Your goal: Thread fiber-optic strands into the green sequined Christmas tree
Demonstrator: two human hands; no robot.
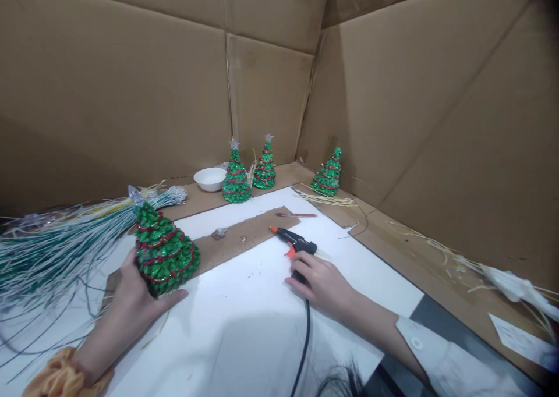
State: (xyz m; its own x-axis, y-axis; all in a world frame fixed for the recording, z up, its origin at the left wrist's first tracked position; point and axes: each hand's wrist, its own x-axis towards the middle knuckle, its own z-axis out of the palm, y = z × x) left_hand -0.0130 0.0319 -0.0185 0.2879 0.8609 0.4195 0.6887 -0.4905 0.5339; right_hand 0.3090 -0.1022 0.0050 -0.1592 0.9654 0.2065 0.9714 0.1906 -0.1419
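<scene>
My left hand [140, 292] is wrapped around the lower side of a small green Christmas tree [166, 248] with red garland and a clear star on top. The tree leans a little to the left. In my right hand [321, 280] is the handle of a black hot glue gun [297, 240], its orange nozzle pointing to the upper left, low over the white board. A black cord runs from its handle towards me. Between the two hands, a strip of cardboard [257, 231] lies on the white board [236, 304], carrying a small clear lump [219, 233].
Two star-topped trees [236, 178] [264, 167] and a starless tree [327, 176] stand at the back, near a white bowl [210, 179]. A pen [296, 215] lies beyond the glue gun. Green and white wires [74, 240] spread along the left. Cardboard walls [131, 82] enclose the table.
</scene>
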